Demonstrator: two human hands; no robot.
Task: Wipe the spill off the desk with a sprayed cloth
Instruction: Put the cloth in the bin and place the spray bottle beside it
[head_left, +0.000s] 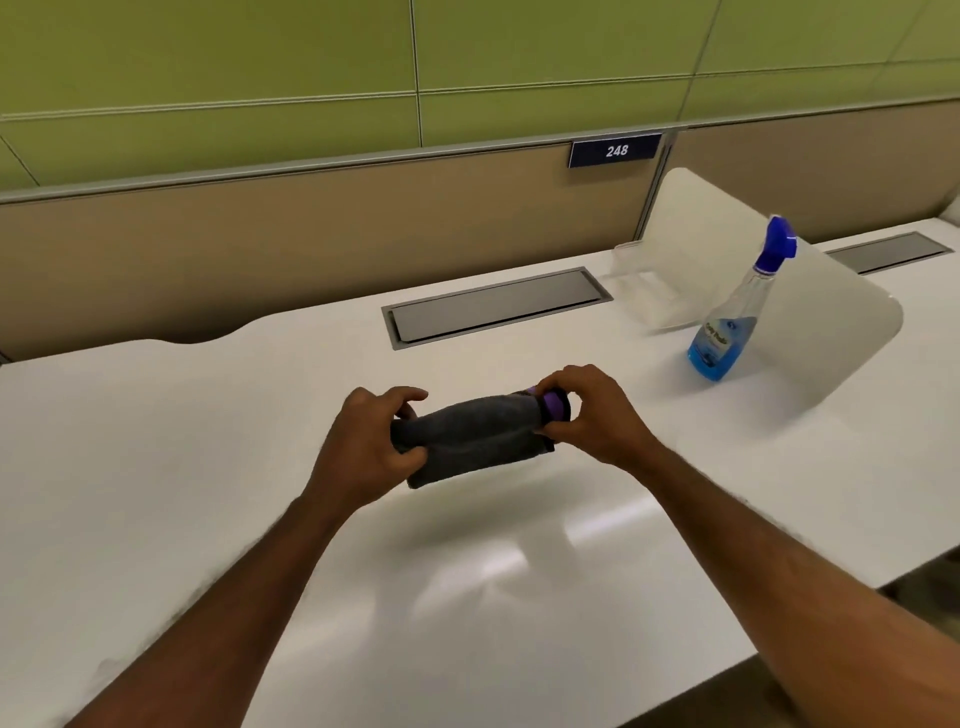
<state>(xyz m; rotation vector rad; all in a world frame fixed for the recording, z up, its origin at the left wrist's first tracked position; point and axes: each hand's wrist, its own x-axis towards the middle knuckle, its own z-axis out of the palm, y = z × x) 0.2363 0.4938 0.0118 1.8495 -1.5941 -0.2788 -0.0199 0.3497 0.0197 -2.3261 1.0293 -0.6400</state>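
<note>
A folded dark grey cloth (475, 439) with a purple edge at its right end hangs just above the white desk (208, 467), held between both hands. My left hand (371, 449) grips its left end. My right hand (589, 415) pinches the right end by the purple edge. A clear spray bottle (732, 322) with blue liquid and a blue trigger head stands upright on the desk to the right, apart from my hands. I cannot make out any spill on the glossy desk surface.
A grey cable hatch (493, 309) is set into the desk behind my hands, and a second hatch (888, 252) lies far right. A white curved divider (810, 322) stands behind the bottle. A beige partition with a sign reading 248 (615, 150) closes the back.
</note>
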